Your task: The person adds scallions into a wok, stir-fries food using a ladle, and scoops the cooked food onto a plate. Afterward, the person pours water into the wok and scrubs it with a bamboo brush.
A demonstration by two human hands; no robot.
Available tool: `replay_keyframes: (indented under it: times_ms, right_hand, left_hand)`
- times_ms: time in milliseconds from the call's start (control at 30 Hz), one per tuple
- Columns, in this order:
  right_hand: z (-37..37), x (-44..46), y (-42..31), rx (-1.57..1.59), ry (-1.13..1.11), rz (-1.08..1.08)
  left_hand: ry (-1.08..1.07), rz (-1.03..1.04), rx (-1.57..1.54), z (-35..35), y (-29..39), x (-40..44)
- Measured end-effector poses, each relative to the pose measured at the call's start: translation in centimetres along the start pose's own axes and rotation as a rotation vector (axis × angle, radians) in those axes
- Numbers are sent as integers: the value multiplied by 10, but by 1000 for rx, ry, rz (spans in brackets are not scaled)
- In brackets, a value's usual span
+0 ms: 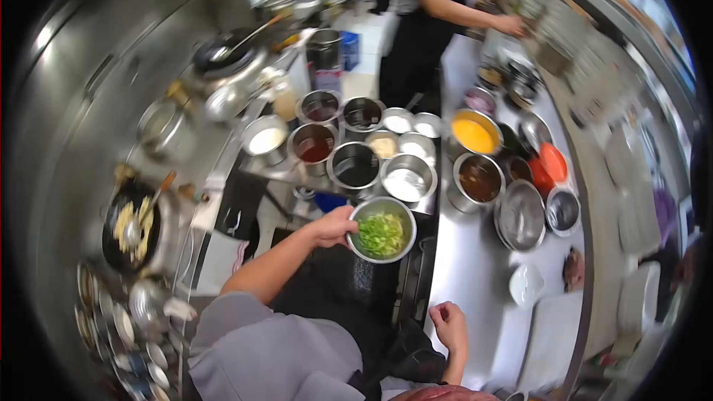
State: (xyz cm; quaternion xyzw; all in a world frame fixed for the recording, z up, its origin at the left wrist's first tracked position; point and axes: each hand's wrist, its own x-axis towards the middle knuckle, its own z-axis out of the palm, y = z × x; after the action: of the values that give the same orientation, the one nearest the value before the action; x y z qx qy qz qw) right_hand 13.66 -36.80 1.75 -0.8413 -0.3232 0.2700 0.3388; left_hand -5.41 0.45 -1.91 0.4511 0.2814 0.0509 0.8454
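My left hand (pixel 334 228) grips the rim of a round metal bowl (pixel 408 215), out over the floor between the two counters. Chopped green scallions (pixel 382 235), or a similar green vegetable, lie in the bowl. My right hand (pixel 450 327) is held by the edge of the right steel counter (pixel 475 275), its fingers loosely curled in and nothing visible in them. A small white bowl (pixel 526 286) stands on that counter, a little way from this hand.
Ahead, several metal pots of sauces and powders crowd a stand, among them a red-brown sauce (pixel 312 144). On the left, a wok (pixel 132 226) holds pale food and a ladle. An orange-yellow liquid (pixel 475 134) fills a pot at right. A co-worker (pixel 423 37) stands at the back.
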Motion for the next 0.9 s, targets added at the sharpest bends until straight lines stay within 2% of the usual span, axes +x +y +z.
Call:
replay_keyframes:
  times_ms: [33,100,200,233,367,433,533,567,600,667,700,767,833,867,900]
  right_hand:
    - [-6,18,-17,-110,-41,-44]
    - [60,40,-60,-154,-182,-165]
    - [109,72,-97,-276,-303,-313]
    - [120,74,-133,-394,-313,-422]
    - [225,83,-247,-449,-464,-535]
    - [287,75,-313,-414,-610,-745]
    - [389,58,-420,-375,-860,-883]
    - [426,55,-450,-385,-863,-1081]
    - [460,42,-491,-367,-903,-1166]
    - [538,29,-552,-279,-884,-1415]
    - [577,22,-572,-302,-772,-1514]
    - [658,20,-608,-350,-634,-1690]
    - [715,14,-629,-691,-391,-1722]
    - [736,14,-630,-689,-387,-1706]
    - [753,18,-628,-873,-451,-1597]
  left_hand:
    - [66,57,-73,-13,-8,-8]
    - [290,149,-122,-96,3,-96]
    - [540,286,-228,-161,-7,-179]
    - [607,330,-289,-183,-15,-197]
    - [878,513,-381,-269,-1,-313]
    - [1025,557,-350,-316,-6,-368]
    - [1232,724,-338,-372,-28,-454]
    - [1317,744,-362,-384,-35,-483]
    - [1404,764,-378,-392,-41,-514]
    - [1539,841,-406,-395,-48,-568]
    - [1581,933,-446,-400,-57,-589]
    - [1713,892,-484,-408,-81,-626]
    - [1789,928,-517,-411,-105,-652]
    - [1837,915,-538,-406,-112,-662]
    - [1863,903,-531,-406,-129,-669]
